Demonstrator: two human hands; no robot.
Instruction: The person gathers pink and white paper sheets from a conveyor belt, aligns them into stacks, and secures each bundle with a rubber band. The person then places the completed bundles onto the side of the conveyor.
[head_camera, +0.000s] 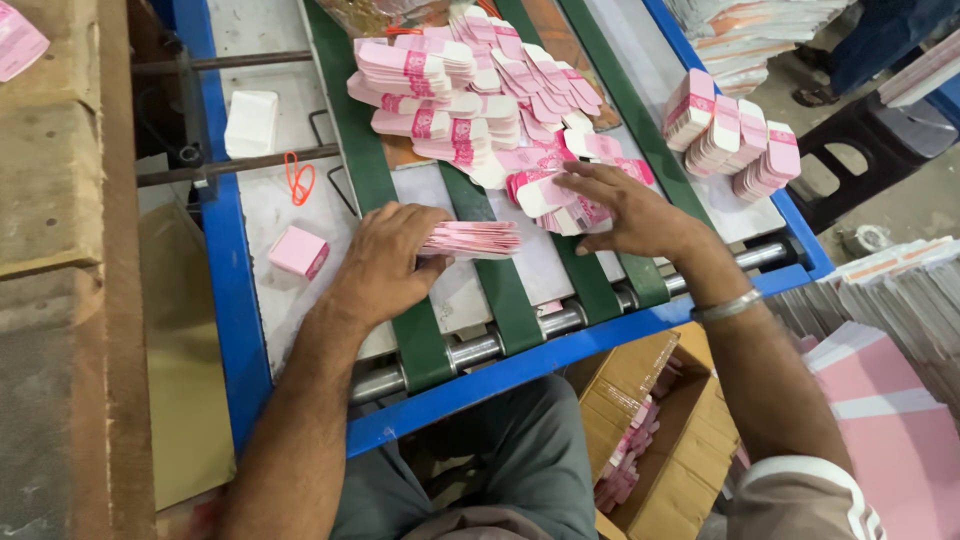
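Left hand (385, 262) grips a flat stack of pink cartons (470, 239), stack sticking out past its fingertips. Right hand (625, 212) lies palm-down on loose pink cartons (545, 192) just beyond that stack. Banded bundles (420, 95) heaped further up the green belts (365, 170). Cardboard box (665, 440) under right forearm.

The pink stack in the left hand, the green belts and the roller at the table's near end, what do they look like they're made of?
Pink stack: thin printed card or paper, seemingly flattened cartons, with layered edges fanning out from the left hand. Green belts: matt, flexible, probably rubber or coated fabric, since they bend around the roller. Roller: bare metal, grey with a dull shine.
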